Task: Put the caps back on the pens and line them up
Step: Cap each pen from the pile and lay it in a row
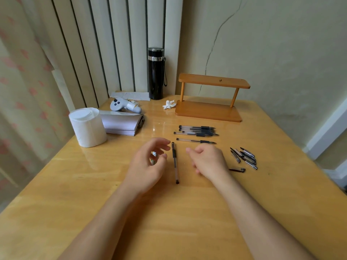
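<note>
A clear pen with a black grip (175,162) lies on the wooden table (169,212), pointing away from me, between my two hands. My left hand (148,166) hovers just left of it with its fingers apart; a small shiny pen part (154,155) shows through them on the table. To the pen's right my right hand (208,162) is loosely curled, and I see nothing in it. Several uncapped pens (197,130) lie side by side further back, with one more pen (196,141) in front of them. Several loose caps (244,157) are piled at the right, and one cap (237,169) lies apart.
A wooden two-tier stand (208,111) is at the back right, with a black flask (155,74) and crumpled tissue (169,105) near it. At the back left are a paper roll (87,126), a stack of paper (122,122) and a white controller (124,105).
</note>
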